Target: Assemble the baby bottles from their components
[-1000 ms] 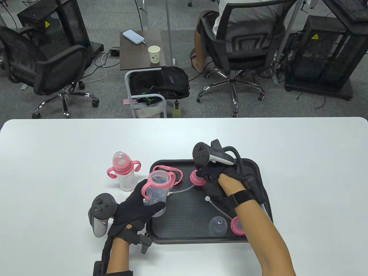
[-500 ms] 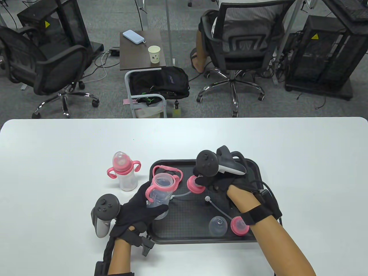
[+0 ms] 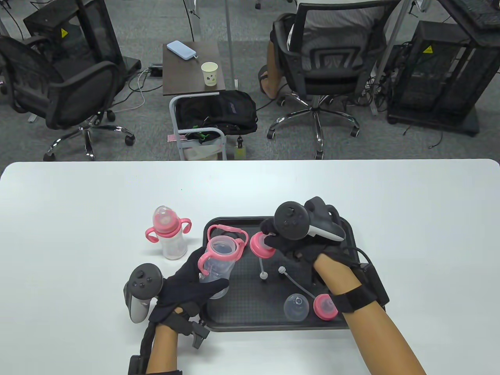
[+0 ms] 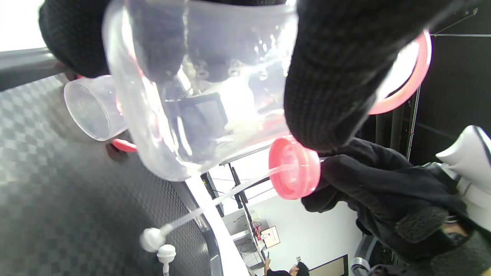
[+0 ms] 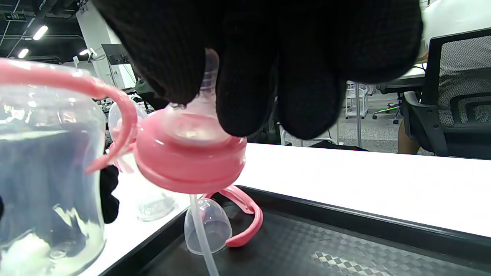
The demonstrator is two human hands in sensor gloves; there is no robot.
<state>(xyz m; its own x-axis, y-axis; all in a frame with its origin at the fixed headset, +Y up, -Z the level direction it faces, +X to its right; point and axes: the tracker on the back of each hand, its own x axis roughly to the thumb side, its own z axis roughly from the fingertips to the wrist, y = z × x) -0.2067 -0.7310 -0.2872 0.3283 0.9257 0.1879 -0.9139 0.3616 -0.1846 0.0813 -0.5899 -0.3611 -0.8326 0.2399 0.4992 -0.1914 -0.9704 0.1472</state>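
Right hand [image 3: 300, 244] pinches pink nipple cap [image 3: 261, 245]; no writing legible.

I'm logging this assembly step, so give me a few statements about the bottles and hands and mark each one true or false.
1. The left hand grips a clear bottle body with pink handles. True.
2. The right hand is empty. False: its fingers hold a pink collar with a straw hanging from it.
3. A finished bottle stands on the table left of the tray. True.
4. The collar is already screwed onto the held bottle. False: the two are apart.
5. A second pink collar lies on the tray. True.
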